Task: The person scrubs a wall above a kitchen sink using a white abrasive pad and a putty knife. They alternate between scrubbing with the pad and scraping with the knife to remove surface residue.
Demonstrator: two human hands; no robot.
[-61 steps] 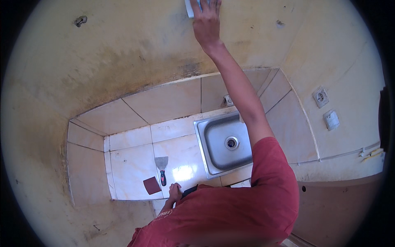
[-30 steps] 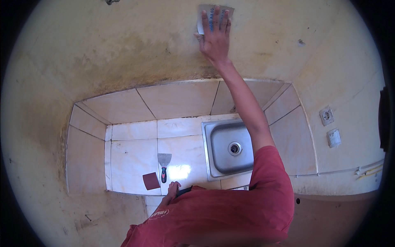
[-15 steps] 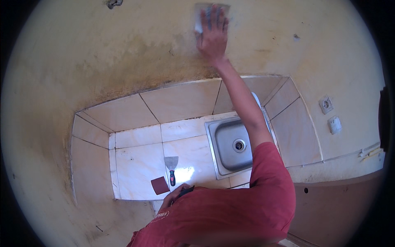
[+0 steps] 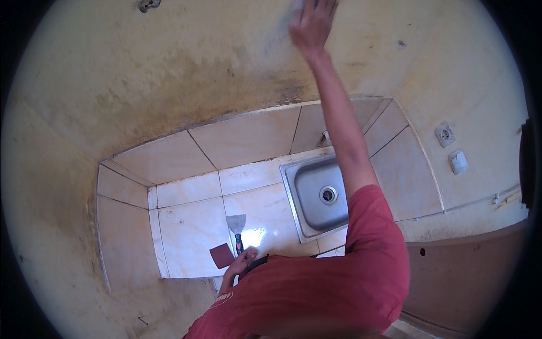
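Note:
My right arm reaches far up, and my right hand (image 4: 312, 25) presses against the wall at the top edge of the view. Its fingers are stretched out over a greyish square sheet that looks like sandpaper; most of that sheet is hidden or cut off now. My left hand (image 4: 243, 262) rests low at the counter's front edge, fingers loosely extended, partly covered by my red sleeve and shirt. Just beyond it lies a putty knife (image 4: 237, 227), blade away from me, handle end beside my fingers. A red-brown sandpaper square (image 4: 222, 256) lies to its left.
A steel sink (image 4: 307, 203) is set into the tiled counter (image 4: 192, 226) on the right, partly behind my arm. Tiled splashback (image 4: 248, 138) runs below the stained yellowish wall (image 4: 169, 79). A wall socket (image 4: 445, 134) and a whitish cover (image 4: 458, 162) sit at right.
My right hand has slid up and slightly right along the wall, carrying the sheet partly out of view. My left hand has moved up a little, closer to the putty knife's handle.

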